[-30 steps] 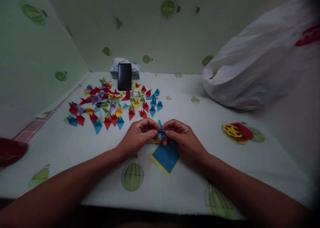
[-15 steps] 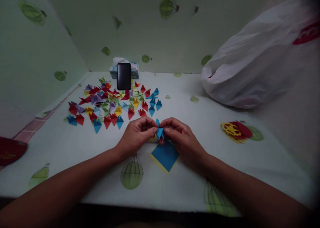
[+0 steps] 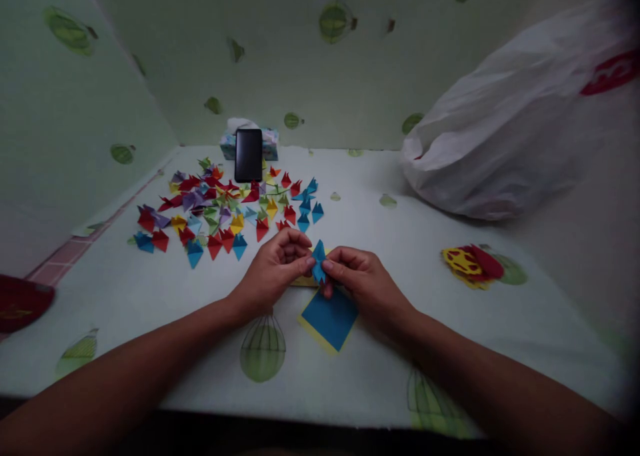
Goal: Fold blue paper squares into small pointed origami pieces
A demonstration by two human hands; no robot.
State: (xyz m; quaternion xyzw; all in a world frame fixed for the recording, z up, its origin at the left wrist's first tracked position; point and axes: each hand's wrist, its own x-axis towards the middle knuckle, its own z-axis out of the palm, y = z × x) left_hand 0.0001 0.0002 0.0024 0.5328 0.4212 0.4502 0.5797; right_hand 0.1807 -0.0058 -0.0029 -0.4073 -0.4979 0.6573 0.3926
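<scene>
Between my two hands is a small folded piece of blue origami paper (image 3: 319,256), pointed at the top. My left hand (image 3: 281,259) pinches its left side between thumb and fingers. On the right side, my right hand (image 3: 359,273) grips it with thumb and forefinger. Just below lies a blue square sheet (image 3: 330,317) with a yellow sheet (image 3: 314,335) showing at its lower left edge. A yellowish flat item (image 3: 304,282) is partly hidden under my hands. Beyond them spreads a crowd of folded paper cranes (image 3: 215,216) in many colours.
A black phone (image 3: 249,155) leans on a tissue box (image 3: 228,147) at the back. A white plastic bag (image 3: 480,143) bulges at the right. Yellow and red cut-out pieces (image 3: 470,267) lie on the balloon-print cloth (image 3: 390,369). Something dark red (image 3: 23,303) sits far left.
My right fingers have slid slightly down the folded paper, and its upper point now shows more fully. The view has shifted a little.
</scene>
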